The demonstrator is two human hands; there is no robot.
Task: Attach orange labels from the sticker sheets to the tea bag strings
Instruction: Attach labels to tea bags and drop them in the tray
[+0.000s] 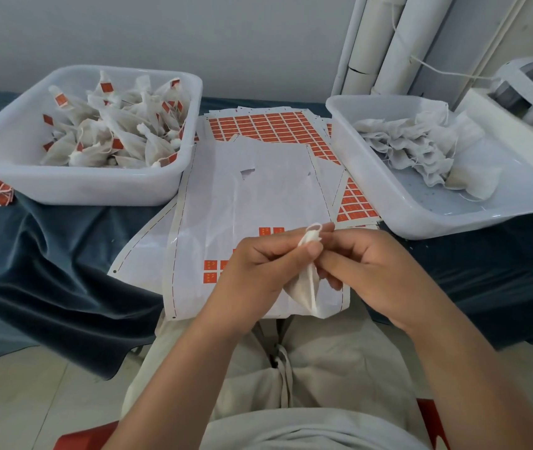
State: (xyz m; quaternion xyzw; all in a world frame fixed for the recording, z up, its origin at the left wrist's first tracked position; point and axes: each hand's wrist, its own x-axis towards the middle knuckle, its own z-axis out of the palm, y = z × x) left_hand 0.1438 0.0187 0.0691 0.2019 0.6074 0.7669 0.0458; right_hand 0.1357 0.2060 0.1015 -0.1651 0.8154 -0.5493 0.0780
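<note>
Soft white paper makes the tea bag [304, 289], held between both hands just above the sticker sheet [252, 196]. The left hand [258, 267] pinches its gathered neck; the right hand [365, 264] pinches, it seems, the thin string [314, 227] looped at the top. The bag is light, limp and easy to tear, so better to hold the neck, not the body.
</note>
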